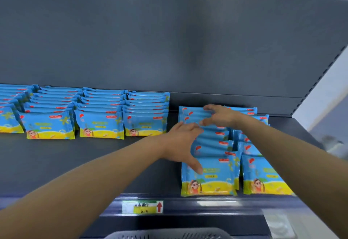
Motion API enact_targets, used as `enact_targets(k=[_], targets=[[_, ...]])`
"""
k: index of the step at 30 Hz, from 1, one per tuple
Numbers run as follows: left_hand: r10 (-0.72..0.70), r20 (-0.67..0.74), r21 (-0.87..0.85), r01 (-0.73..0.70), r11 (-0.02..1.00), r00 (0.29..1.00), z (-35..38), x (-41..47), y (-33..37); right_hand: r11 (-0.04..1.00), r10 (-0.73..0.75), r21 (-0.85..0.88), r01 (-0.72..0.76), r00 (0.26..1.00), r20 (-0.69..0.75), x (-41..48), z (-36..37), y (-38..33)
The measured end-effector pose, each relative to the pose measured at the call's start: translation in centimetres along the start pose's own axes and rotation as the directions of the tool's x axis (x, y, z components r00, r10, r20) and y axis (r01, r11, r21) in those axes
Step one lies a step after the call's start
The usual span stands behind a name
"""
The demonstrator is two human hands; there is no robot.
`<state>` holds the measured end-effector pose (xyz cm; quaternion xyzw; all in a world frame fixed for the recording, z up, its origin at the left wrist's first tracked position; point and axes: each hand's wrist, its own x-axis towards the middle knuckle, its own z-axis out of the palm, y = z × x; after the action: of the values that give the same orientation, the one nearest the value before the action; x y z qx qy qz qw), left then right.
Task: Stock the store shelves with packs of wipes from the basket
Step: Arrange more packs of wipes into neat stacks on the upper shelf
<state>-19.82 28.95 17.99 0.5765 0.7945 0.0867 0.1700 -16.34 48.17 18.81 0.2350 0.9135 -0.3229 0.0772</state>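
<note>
Blue and yellow packs of wipes stand in rows on the dark grey shelf (94, 159). My left hand (183, 140) rests against the left side of a row of packs (209, 174) near the shelf's front right, thumb spread onto the front pack, fingers straight. My right hand (218, 115) reaches over the back of the same row, its fingers curled on the tops of the rear packs. A second row (263, 176) stands just to the right. The basket (169, 235) shows only as a dark rim at the bottom edge.
Several neat rows of the same packs (99, 120) fill the shelf's back left. A price label (142, 206) with a red arrow sits on the shelf's front rail. The grey back panel rises behind; the shelf's right end upright (320, 73) is close to the right rows.
</note>
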Motion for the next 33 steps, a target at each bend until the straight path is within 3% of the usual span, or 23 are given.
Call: enact_targets(k=[3, 7, 12, 19, 24, 33], targets=[[0.024, 0.083, 0.094, -0.032, 0.995, 0.996, 2.1, 0.6, 1.5, 0.998, -0.017, -0.060, 0.019, 1.000, 0.021, 0.1, 0.0, 0.6], [0.036, -0.033, 0.169, -0.030, 0.985, 0.999, 2.9, 1.8, 1.8, 0.998, -0.062, -0.023, 0.062, 0.998, 0.007, 1.1, -0.1, 0.9], [0.034, -0.128, 0.240, -0.002, 0.971, 0.991, 2.3, 3.2, 1.8, 0.898, -0.058, -0.439, -0.001, 0.991, -0.121, 3.4, -1.3, 0.8], [0.028, -0.222, 0.272, 0.034, 0.962, 0.975, 2.1, 4.2, -0.1, 0.858, 0.031, -0.511, 0.052, 0.988, 0.152, 7.0, -1.5, -0.4], [0.004, -0.212, 0.243, 0.048, 0.969, 0.977, 1.4, 4.6, -0.5, 0.845, 0.086, -0.534, 0.031, 0.977, 0.193, 8.0, -1.4, -0.8], [-0.013, -0.223, 0.320, 0.086, 0.944, 0.975, 1.6, 5.0, -0.3, 0.869, -0.015, -0.481, 0.113, 0.979, 0.202, 7.9, -1.6, -0.4]])
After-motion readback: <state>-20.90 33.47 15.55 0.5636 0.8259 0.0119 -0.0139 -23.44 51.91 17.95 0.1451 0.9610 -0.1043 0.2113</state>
